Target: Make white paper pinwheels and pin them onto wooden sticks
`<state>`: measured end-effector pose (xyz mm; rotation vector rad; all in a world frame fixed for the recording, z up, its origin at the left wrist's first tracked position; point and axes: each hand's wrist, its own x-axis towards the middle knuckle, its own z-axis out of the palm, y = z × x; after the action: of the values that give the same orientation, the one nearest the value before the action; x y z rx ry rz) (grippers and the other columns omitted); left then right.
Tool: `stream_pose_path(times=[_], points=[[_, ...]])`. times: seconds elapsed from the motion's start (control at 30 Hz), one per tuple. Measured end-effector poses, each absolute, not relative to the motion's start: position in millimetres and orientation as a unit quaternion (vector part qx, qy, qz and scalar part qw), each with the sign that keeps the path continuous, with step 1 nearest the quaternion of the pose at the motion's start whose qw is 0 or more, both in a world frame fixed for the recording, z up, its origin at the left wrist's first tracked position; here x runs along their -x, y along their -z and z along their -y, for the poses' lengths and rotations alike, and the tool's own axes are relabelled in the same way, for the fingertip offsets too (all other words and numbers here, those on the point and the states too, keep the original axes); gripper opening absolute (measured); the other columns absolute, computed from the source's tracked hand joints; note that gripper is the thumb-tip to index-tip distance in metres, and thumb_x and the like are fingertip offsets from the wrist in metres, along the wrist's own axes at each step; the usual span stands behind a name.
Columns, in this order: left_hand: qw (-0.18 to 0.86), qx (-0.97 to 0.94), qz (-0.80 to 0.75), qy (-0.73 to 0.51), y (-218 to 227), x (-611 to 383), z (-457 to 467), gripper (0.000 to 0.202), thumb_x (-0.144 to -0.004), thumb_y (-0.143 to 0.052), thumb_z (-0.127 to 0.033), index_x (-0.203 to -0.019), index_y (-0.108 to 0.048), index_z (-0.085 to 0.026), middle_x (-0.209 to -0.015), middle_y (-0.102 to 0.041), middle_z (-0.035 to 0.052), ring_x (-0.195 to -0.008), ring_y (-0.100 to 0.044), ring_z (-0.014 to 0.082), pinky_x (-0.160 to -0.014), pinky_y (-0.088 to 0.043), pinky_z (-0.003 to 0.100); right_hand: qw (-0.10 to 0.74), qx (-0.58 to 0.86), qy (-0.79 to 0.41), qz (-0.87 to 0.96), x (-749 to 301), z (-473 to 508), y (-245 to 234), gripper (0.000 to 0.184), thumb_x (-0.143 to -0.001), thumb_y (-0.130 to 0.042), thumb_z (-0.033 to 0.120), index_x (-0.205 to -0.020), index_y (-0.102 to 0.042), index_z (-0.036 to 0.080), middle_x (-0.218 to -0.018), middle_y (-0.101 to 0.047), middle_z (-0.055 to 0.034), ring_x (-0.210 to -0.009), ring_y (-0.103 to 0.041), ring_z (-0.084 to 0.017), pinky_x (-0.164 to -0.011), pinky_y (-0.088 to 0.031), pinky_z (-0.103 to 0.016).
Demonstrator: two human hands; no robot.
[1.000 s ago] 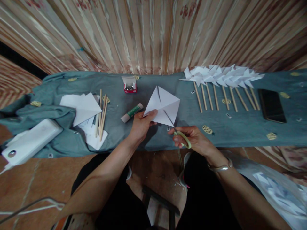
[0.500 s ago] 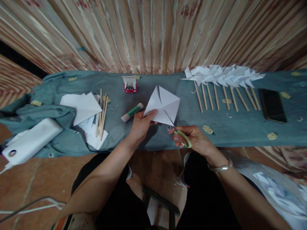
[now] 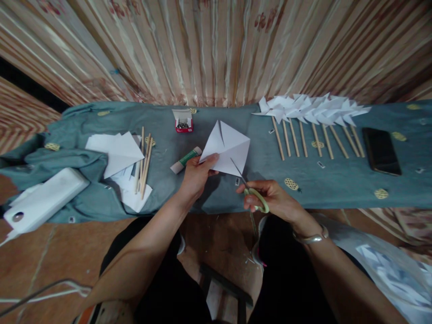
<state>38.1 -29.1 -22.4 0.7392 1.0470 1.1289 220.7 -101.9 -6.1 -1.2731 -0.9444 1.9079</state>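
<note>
While L hand [image 3: 196, 176] grip pinches paper square [image 3: 227, 145], R hand [image 3: 274, 201] grip clasps scissors [image 3: 251, 191], seemingly cutting its edge just right of L grip.

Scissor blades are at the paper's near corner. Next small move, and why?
Probably snip a short way along the crease toward the centre. The scissors in the right hand sit on the paper square, the left hand pinches its edge, and the far corner shows a similar partial slit.
</note>
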Motion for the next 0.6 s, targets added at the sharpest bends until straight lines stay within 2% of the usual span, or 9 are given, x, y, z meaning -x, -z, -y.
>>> stream_pose_path(times=[0.27,0.47,0.6], points=[[0.645,-0.321,-0.461,-0.517,21.5,-27.4,18.8,0.025,-0.06,-0.08,-0.033,-0.073,-0.068,-0.015,-0.073,-0.069,0.0027,-0.063,-0.061,0.012,-0.054,-0.047,0.023,0.29,0.486,-0.733,0.378,-233.2,101.8,4.5,0.039,-0.056,-0.088,0.034,-0.087,-0.072,0.015,-0.059,-0.067,0.0019,-0.047,-0.058,-0.007,-0.045,-0.048,-0.017],[0.646,-0.315,-0.457,-0.524,19.9,-25.0,16.2,0.028,-0.058,-0.081,-0.032,-0.073,-0.068,-0.012,-0.069,-0.068,0.0021,-0.061,-0.06,0.0108,-0.052,-0.047,0.021,0.294,0.497,-0.706,0.411,-244.6,103.4,3.4,0.037,-0.065,-0.082,0.042,-0.089,-0.07,0.015,-0.061,-0.067,0.0011,-0.049,-0.058,-0.007,-0.047,-0.046,-0.018],[0.643,-0.307,-0.457,-0.533,20.1,-23.9,14.7,0.028,-0.057,-0.082,-0.032,-0.071,-0.067,-0.013,-0.069,-0.068,0.0018,-0.06,-0.06,0.0104,-0.053,-0.047,0.021,0.289,0.504,-0.696,0.423,-249.5,102.6,2.6,0.041,-0.065,-0.08,0.046,-0.088,-0.07,0.015,-0.06,-0.067,0.0005,-0.047,-0.056,-0.007,-0.046,-0.044,-0.018]])
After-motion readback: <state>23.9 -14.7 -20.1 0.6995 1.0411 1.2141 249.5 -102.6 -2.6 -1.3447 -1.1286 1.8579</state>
